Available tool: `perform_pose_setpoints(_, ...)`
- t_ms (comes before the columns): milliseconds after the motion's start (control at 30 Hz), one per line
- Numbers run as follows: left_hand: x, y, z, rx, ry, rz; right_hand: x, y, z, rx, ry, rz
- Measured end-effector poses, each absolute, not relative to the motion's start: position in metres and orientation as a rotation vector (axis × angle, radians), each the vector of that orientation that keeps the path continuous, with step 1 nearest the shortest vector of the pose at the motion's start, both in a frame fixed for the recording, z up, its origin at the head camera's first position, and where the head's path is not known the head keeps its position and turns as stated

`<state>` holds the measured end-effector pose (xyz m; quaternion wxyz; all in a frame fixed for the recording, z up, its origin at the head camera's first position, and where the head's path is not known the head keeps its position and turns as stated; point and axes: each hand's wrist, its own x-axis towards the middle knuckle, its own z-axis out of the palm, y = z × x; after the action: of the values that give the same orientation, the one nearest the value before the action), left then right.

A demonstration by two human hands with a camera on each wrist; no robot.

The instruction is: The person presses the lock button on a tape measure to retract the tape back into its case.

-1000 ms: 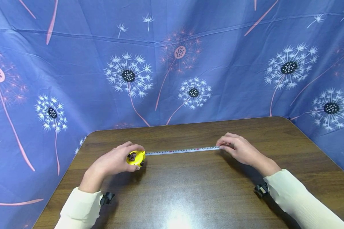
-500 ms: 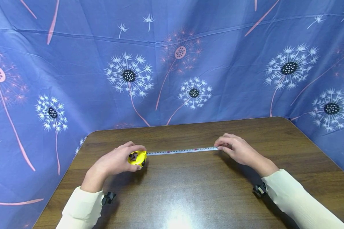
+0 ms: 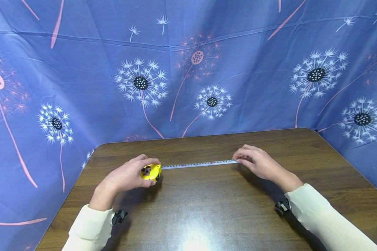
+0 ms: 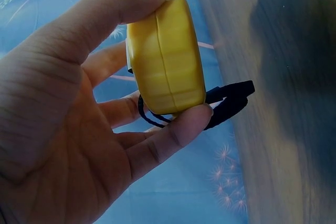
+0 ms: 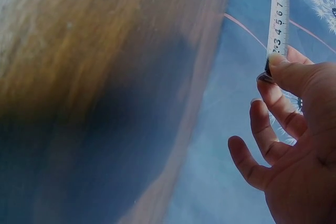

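My left hand (image 3: pixel 127 176) grips a yellow tape measure (image 3: pixel 151 172) above the table, thumb on one edge and fingers on the other. In the left wrist view the yellow case (image 4: pixel 167 56) shows edge-on, with a black strap (image 4: pixel 231 100) hanging beside it. A white blade (image 3: pixel 198 165) with printed numbers runs straight from the case to the right. Its free end is pinched between thumb and forefinger of my right hand (image 3: pixel 260 163). Low numbers on the blade (image 5: pixel 278 19) show near the thumb in the right wrist view; the other fingers are loosely bent.
Below both hands is a brown wooden table (image 3: pixel 188 202) with a bright glare patch near the front. A blue cloth (image 3: pixel 251 87) with dandelion prints hangs behind the table and along its sides. Black wrist devices (image 3: pixel 282 206) sit at both cuffs.
My right hand has moved slightly left, toward the case, and the exposed blade is a little shorter. The left hand has shifted only slightly right.
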<state>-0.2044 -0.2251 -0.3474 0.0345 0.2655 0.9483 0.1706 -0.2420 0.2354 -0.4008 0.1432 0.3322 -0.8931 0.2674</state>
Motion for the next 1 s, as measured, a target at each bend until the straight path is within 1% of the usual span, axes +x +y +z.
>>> perform_pose_setpoints(1000, -0.204, -0.215, -0.349, 0.771, 2.897, 0.534, -0.237, 0.222, -0.403, 0.988, -2.563, 0.863)
